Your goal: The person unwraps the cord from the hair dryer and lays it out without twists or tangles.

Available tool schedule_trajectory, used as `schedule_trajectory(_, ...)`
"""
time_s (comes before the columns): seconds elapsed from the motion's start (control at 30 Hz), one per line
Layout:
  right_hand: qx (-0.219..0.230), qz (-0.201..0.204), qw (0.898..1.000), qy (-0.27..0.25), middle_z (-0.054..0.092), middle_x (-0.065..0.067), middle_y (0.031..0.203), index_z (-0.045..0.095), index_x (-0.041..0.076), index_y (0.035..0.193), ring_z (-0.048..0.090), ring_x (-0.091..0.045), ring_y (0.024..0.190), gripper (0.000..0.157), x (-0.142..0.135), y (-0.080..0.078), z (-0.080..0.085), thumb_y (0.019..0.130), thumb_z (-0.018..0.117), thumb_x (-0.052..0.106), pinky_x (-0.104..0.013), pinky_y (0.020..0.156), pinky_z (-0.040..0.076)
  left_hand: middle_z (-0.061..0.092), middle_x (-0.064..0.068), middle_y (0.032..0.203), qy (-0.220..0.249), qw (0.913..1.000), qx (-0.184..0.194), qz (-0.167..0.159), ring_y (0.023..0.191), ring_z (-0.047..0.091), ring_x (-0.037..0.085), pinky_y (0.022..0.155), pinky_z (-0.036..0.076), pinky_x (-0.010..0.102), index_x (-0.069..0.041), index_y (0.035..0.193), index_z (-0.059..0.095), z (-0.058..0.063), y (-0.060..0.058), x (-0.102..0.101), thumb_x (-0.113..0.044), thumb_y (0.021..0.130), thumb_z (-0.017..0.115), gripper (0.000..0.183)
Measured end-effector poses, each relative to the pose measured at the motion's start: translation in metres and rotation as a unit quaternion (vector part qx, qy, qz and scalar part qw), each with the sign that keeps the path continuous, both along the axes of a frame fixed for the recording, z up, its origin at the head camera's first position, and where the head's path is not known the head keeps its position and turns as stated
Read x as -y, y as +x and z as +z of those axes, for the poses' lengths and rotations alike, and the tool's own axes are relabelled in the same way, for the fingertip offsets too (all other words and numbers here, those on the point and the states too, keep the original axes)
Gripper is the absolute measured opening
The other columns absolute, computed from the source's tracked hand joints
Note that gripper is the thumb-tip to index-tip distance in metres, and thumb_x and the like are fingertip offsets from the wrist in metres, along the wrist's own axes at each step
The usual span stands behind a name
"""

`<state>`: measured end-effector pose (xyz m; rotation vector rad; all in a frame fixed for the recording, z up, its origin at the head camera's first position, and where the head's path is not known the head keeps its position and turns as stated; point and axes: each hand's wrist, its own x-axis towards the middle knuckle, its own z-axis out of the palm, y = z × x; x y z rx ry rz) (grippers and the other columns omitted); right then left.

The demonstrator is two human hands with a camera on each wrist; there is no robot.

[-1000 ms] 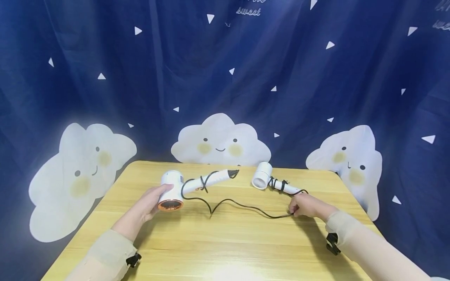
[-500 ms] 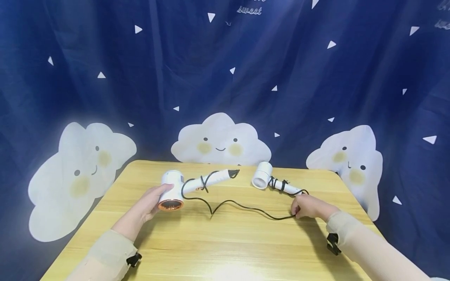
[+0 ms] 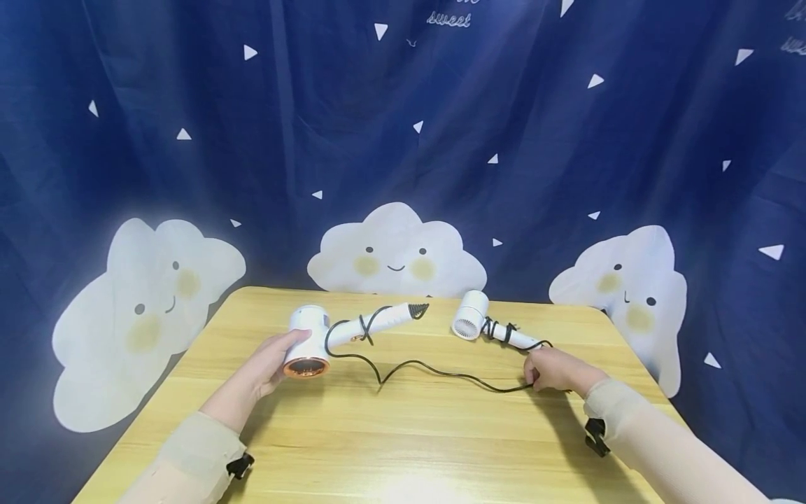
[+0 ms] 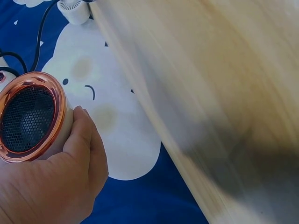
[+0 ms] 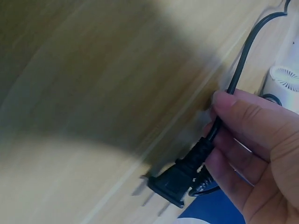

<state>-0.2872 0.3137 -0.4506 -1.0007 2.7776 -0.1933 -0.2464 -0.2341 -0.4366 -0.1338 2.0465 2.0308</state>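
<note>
On the left, a white hair dryer (image 3: pixel 307 323) with a copper-coloured ring lies in the grip of my left hand (image 3: pixel 267 364), thumb on top of its barrel. The left wrist view shows its dark mesh front (image 4: pixel 29 119) and my fingers wrapped along the side. A black power cord (image 3: pixel 441 371) runs from this dryer across the table to my right hand (image 3: pixel 555 369). Thumb and fingers pinch the cord (image 5: pixel 240 65) just above its black plug (image 5: pixel 173 184), whose prongs stick out past my fingertips.
A second white hair dryer (image 3: pixel 471 315), its cord wound round the handle, lies just beyond my right hand. Both dryers are near the back of the wooden table (image 3: pixel 390 441). A dark blue curtain (image 3: pixel 352 105) with printed clouds hangs behind.
My right hand has shifted slightly to the right along with the cord it pinches. The left hand and its hair dryer have stayed put.
</note>
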Motion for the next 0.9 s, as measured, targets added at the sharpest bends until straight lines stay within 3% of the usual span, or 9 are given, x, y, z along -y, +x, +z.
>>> schedule_trajectory(0.5,-0.052,0.039,0.998,0.01,0.055,0.012,0.068,0.062,0.018,0.064,0.043,-0.005,0.064,0.032,0.0006,-0.0018,-0.0023,0.063,0.071,-0.013,-0.027,0.061,0.043,0.069,0.001,0.094,0.01,0.9999,-0.001,-0.005,0.087,0.066,0.013,0.079,0.055,0.025,0.011,0.135,0.044,-0.0015,-0.0002,0.0017,-0.036,0.102,0.051,0.057)
schedule_trajectory(0.77,-0.051,0.048,0.998,0.008,0.054,0.012,0.068,0.062,0.017,0.065,0.044,-0.005,0.064,0.032,0.0007,-0.001,-0.0012,0.06,0.072,-0.013,-0.027,0.061,0.043,0.068,0.002,0.095,0.004,1.0,-0.003,-0.006,0.087,0.066,0.013,0.079,0.055,0.025,0.011,0.135,0.044,-0.0011,-0.0018,-0.0001,-0.037,0.102,0.051,0.058)
schedule_trajectory(0.9,-0.076,0.082,0.994,-0.005,0.055,0.013,0.068,0.063,0.018,0.066,0.045,-0.005,0.063,0.033,-0.0036,-0.0025,-0.0015,0.058,0.071,-0.014,-0.027,0.059,0.044,0.069,0.001,0.094,0.007,0.9999,-0.008,-0.011,0.087,0.066,0.013,0.08,0.055,0.025,0.011,0.134,0.045,-0.0017,-0.0032,-0.0007,-0.036,0.102,0.05,0.057)
